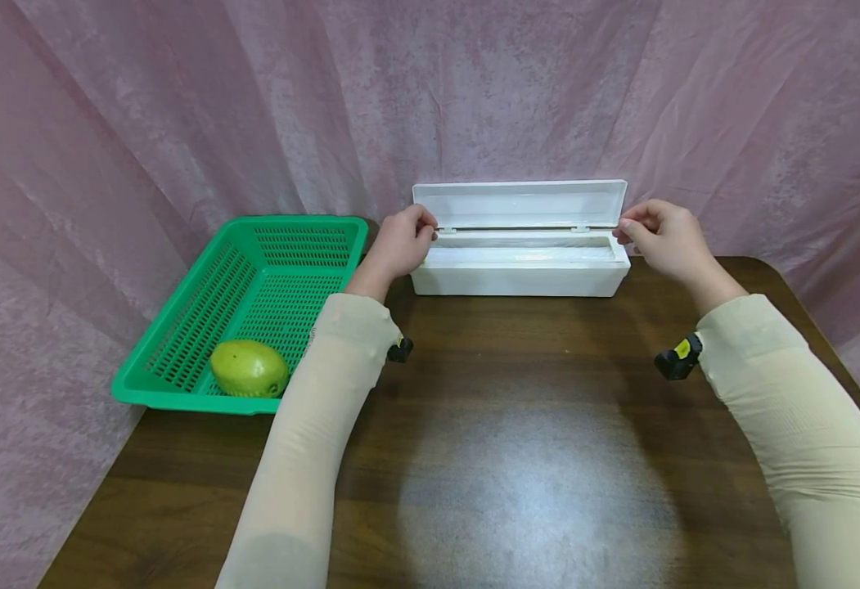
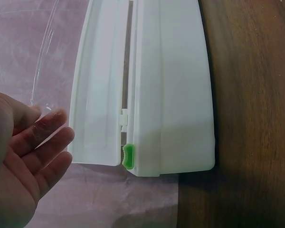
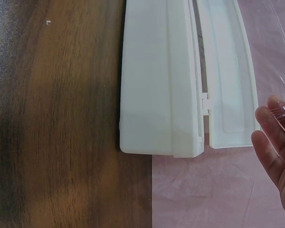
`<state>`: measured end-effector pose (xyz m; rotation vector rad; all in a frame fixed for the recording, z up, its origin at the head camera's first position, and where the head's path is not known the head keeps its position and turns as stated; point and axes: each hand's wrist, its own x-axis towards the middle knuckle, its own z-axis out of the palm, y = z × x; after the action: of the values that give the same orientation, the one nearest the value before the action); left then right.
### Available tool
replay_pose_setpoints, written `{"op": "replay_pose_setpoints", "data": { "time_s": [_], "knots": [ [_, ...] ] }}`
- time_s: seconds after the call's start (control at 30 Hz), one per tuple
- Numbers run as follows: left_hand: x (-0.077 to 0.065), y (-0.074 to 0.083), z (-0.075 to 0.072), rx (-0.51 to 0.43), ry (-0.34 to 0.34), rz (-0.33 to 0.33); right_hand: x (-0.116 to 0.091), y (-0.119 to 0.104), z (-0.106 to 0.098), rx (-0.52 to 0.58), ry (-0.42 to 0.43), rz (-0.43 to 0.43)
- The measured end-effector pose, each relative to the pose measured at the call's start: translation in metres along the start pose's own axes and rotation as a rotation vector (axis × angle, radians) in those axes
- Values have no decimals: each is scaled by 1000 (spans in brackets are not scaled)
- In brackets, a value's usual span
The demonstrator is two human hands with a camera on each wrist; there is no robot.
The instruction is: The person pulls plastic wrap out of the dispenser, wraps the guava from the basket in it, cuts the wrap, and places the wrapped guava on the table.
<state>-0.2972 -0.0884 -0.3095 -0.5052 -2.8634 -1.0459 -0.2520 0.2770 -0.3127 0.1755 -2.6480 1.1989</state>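
A white cling film dispenser box (image 1: 518, 281) stands at the back of the table with its lid (image 1: 521, 204) raised. Inside it, a roll of clear cling film (image 1: 518, 254) is partly visible. At the box's left end, my left hand (image 1: 402, 243) pinches the film's edge between thumb and forefinger. My right hand (image 1: 667, 239) pinches the same edge beyond the right end. In the left wrist view the transparent film (image 2: 40, 61) shows as a thin glossy line running from the fingertips. A green slider (image 2: 128, 156) sits at that end of the box.
To the left, a green plastic basket (image 1: 131, 391) holds a yellow-green mango-like fruit (image 1: 249, 368). Brown wood tabletop (image 1: 533, 458) stretches in front of the box. Pink curtain (image 1: 518, 90) hangs close behind the box and basket.
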Motion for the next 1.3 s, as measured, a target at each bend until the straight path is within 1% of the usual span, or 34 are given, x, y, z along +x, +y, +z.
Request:
{"op": "replay_pose_setpoints", "data": {
  "time_s": [0.17,0.33,0.47,0.63,0.9,1.3],
  "knots": [
    [0,1,0,-34,12,-2,1,1,0,14,-10,12],
    [0,0,0,-41,7,-9,0,0,0,10,-19,16],
    [-1,1,-2,-41,-13,-20,-2,-1,0,-23,-28,11],
    [-3,2,-3,-35,-24,-23,-2,-2,0,-56,-34,25],
    [-2,3,-3,-17,-5,-14,0,-1,0,-34,-35,25],
    [-1,5,-5,5,-5,-1,-1,-4,-2,-8,-49,40]
  ]
}}
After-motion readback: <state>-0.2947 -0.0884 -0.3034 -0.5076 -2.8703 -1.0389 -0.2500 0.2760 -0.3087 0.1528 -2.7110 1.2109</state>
